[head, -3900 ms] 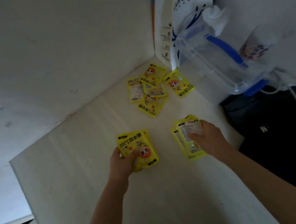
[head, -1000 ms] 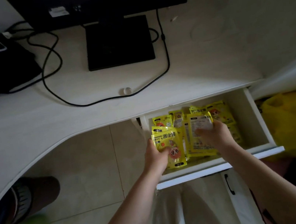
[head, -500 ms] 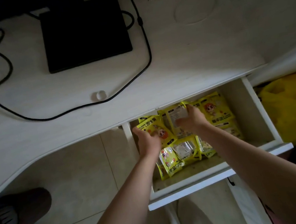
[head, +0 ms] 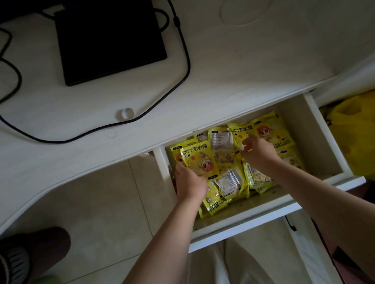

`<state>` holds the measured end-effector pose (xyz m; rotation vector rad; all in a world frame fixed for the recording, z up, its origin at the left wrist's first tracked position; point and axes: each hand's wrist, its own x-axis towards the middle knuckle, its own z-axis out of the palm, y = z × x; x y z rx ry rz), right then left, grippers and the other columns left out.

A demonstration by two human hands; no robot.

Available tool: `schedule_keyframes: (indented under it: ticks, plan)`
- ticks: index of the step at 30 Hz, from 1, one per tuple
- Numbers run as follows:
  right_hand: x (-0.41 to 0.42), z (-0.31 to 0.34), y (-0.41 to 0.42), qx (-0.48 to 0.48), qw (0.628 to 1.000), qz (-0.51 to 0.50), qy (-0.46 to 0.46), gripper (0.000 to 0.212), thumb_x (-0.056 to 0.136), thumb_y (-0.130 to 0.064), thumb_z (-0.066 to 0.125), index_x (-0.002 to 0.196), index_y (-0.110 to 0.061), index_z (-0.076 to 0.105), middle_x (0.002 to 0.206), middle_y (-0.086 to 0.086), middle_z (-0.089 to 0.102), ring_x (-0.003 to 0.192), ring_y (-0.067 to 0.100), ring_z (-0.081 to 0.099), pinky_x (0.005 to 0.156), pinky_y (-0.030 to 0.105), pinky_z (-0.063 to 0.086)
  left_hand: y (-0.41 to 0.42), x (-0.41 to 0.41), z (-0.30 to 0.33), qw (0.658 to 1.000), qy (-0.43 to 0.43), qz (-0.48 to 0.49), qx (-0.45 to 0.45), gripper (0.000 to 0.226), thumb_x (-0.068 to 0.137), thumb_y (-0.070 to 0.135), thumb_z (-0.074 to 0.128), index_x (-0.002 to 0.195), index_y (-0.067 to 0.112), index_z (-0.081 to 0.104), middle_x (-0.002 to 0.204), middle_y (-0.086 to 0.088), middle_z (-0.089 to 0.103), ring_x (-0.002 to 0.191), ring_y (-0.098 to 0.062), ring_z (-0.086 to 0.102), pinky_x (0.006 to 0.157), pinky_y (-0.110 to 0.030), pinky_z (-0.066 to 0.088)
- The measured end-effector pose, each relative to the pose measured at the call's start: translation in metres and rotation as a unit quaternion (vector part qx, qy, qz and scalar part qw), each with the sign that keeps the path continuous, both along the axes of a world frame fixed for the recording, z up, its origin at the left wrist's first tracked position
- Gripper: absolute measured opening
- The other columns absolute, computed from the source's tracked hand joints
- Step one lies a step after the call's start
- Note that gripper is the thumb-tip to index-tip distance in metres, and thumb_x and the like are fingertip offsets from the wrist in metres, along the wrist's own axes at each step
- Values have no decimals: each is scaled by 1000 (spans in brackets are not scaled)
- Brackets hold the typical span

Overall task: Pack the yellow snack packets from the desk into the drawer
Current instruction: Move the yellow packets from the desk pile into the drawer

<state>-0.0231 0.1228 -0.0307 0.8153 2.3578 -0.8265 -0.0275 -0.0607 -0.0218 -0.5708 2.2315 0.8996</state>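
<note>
Both hands are inside the open drawer (head: 323, 135) under the white desk (head: 232, 73). The left hand (head: 189, 183) fingers pinch a yellow snack packet (head: 199, 162) (cartoon face up); the right hand (head: 258, 151) fingers pinch another packet (head: 222, 147) beside it, above the other packets.

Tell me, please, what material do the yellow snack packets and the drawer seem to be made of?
Yellow snack packets: probably thin plastic film, glossy; they crinkle and catch light. Drawer: likely painted or laminated board, matte white; flat, straight-edged walls, no grain visible.
</note>
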Motion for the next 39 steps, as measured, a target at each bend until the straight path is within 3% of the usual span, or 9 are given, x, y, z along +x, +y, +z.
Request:
schedule_keyframes:
  ticks: [2,4,10,14,19,27,30,39]
  plan:
    - [5,8,-1,-1,1000,12,8,36,88,-13,55,124,-7,55,118,12,63,100,28,61,72,29,45,-2,5,4,1000,8,-13,3,66,82,8,63,140,4,34,138,-14,48,123,-29,50,99,-39,48]
    - [10,18,-5,1,999,31,22,37,88,-10,53,125,-6,54,119,12,63,101,27,60,73,29,44,-4,12,11,999,7,-32,-1,65,83,13,66,139,5,35,139,-15,47,124,-32,50,100,-45,48]
    - [34,51,-25,0,991,125,48,33,91,-15,51,123,-8,53,117,11,63,96,24,61,79,36,55,-8,39,40,993,37,-106,-25,56,88,13,59,139,6,36,133,-12,51,121,-30,51,98,-40,48]
    - [50,76,-49,7,978,193,78,31,92,-17,51,123,-11,53,115,9,63,99,25,62,81,35,54,-27,59,61,982,87,-159,-57,36,87,14,55,122,10,50,119,-9,58,113,-28,54,88,-39,50]
    - [76,96,-84,-1,958,271,97,30,91,-21,51,120,-14,53,116,8,62,106,26,59,87,37,52,-68,96,85,957,160,-210,-117,37,87,15,50,124,13,51,119,-6,56,114,-25,49,85,-37,46]
    - [91,113,-174,-27,924,362,116,22,87,-17,52,108,-12,58,104,10,65,99,30,62,80,38,52,-157,152,97,968,176,-97,-150,32,90,18,44,121,13,51,112,-6,59,106,-22,51,80,-34,47]
    - [93,115,-218,-28,895,435,96,19,86,-19,48,104,-14,54,101,11,62,95,32,61,76,37,49,-195,172,97,972,173,-51,-151,31,91,17,43,120,12,51,111,-5,59,106,-23,51,84,-37,49]
    - [90,127,-376,-7,846,525,91,25,93,-25,42,116,-14,47,113,9,56,102,30,58,78,36,50,-336,218,102,960,170,51,-217,38,96,26,45,134,22,44,129,3,56,118,-17,49,95,-31,46]
